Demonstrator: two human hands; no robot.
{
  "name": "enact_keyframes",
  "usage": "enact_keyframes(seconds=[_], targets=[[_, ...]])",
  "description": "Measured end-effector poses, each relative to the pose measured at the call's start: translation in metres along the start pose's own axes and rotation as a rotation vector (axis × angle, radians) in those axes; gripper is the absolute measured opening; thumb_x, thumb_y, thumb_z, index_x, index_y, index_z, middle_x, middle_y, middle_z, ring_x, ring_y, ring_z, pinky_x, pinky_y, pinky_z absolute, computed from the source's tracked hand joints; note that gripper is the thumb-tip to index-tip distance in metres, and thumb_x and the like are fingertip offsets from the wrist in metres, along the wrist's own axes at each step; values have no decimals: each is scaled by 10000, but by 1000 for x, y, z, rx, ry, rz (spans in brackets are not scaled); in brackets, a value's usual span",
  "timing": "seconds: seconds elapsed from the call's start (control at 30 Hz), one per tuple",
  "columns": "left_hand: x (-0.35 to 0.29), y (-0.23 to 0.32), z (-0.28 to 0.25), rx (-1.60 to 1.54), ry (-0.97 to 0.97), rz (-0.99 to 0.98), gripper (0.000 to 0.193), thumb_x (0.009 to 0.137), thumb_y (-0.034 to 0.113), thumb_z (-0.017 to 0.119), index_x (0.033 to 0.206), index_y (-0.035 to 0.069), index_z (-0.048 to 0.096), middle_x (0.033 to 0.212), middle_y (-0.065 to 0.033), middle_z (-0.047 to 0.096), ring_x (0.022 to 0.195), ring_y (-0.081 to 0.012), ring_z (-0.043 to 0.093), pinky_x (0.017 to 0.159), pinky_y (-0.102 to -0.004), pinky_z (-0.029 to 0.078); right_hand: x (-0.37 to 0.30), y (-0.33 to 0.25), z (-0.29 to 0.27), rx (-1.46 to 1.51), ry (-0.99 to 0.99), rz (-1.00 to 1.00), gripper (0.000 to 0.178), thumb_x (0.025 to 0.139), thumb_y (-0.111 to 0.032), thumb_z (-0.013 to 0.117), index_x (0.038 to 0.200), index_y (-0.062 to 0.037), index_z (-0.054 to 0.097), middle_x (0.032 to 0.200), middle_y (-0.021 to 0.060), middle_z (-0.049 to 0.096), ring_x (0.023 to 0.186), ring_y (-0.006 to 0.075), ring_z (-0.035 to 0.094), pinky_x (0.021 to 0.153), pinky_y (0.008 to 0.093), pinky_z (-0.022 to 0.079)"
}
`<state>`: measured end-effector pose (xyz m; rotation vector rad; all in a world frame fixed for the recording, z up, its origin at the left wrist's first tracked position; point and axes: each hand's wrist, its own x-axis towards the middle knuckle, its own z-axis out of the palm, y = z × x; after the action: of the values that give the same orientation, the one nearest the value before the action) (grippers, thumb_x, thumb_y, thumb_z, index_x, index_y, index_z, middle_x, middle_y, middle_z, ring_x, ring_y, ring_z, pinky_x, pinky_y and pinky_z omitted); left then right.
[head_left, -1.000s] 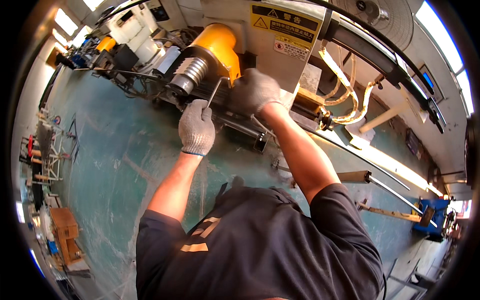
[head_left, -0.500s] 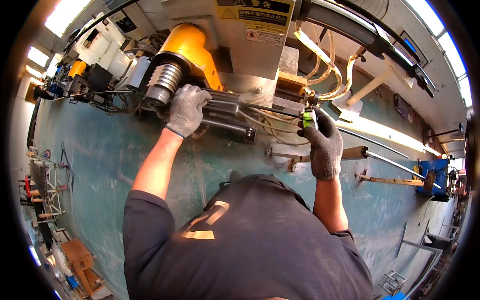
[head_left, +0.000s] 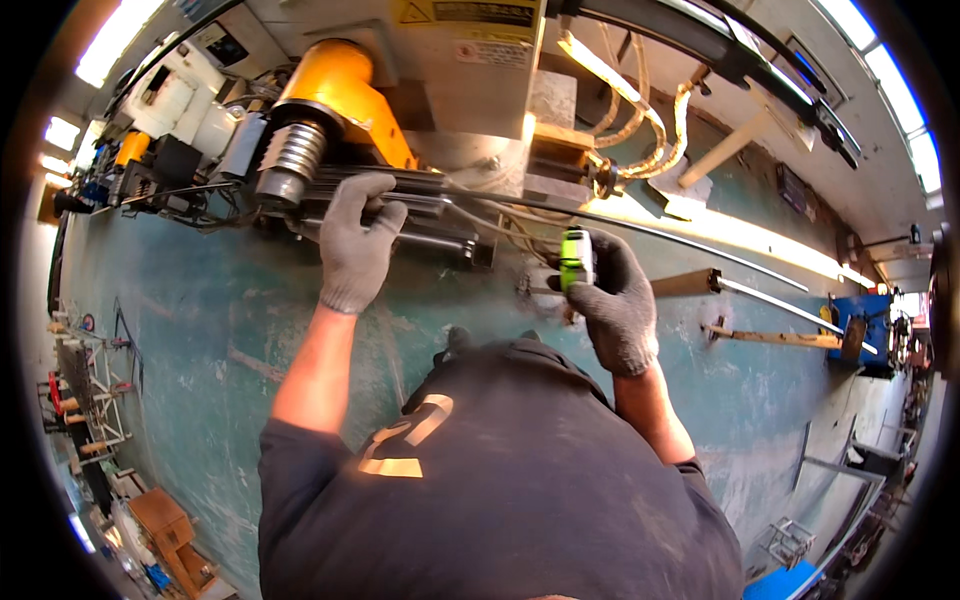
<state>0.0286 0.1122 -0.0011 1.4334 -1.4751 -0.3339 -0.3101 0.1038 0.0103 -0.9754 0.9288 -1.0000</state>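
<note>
My right hand, in a grey glove, is closed around a small green, black and white tape measure. It is held just on the near side of a long thin rod. My left hand, gloved too, is half curled with thumb and fingers apart, and nothing shows in it. It hovers at the near side of the machine's dark metal bars, to the right of a ribbed steel spindle beneath a yellow housing.
Cloth-wrapped hoses loop behind the rod, beside a machine cabinet with warning labels. A wooden-armed stand and a blue machine stand to the right. A brown box sits at lower left on the green floor.
My right hand has drawn the tape measure toward me and left, away from the rod. My left hand has come off the spindle's edge toward me, its fingers loosening.
</note>
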Motion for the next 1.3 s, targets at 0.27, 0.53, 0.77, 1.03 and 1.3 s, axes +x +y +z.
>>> enact_keyframes(seconds=[0.27,0.53,0.77,1.03,1.3], targets=[[-83,84,96,-1157,-389,-552,864,1067,608,681,1637,-10,481,1492,-133,619,1339,-246,626,1178,-415,498,-14,22,-1,-116,-161,-100,826,750,-69,991,1476,-45,598,1403,98,681,1276,205,659,1115,381,550],[-74,109,106,-856,-498,-645,781,1027,329,839,1644,-5,495,1523,-100,629,1362,-178,605,1156,-314,497,-12,42,-11,-828,-78,-741,717,686,-227,1036,1303,-87,697,1315,110,726,1311,407,617,1135,498,511],[-83,70,95,-1196,-799,-652,677,1081,395,747,1549,-68,588,1521,-107,663,1392,-186,609,1202,-342,467,-37,36,-8,-877,-266,-476,429,877,-114,866,1286,-53,753,1254,140,755,1256,386,632,1093,473,518],[-117,-13,49,-656,-784,-697,402,1152,406,637,1329,62,747,1150,-74,777,1087,-194,693,956,-376,562,-78,114,83,-388,70,-73,212,889,-6,784,1095,8,738,1087,91,749,1045,197,679,988,342,536],[-134,9,-28,-239,-668,121,672,799,230,928,1407,86,681,1367,-181,699,1201,-408,708,1067,-472,574,-86,132,148,-35,270,298,248,1042,-223,745,1171,-11,737,1022,27,726,894,105,663,750,277,538]])
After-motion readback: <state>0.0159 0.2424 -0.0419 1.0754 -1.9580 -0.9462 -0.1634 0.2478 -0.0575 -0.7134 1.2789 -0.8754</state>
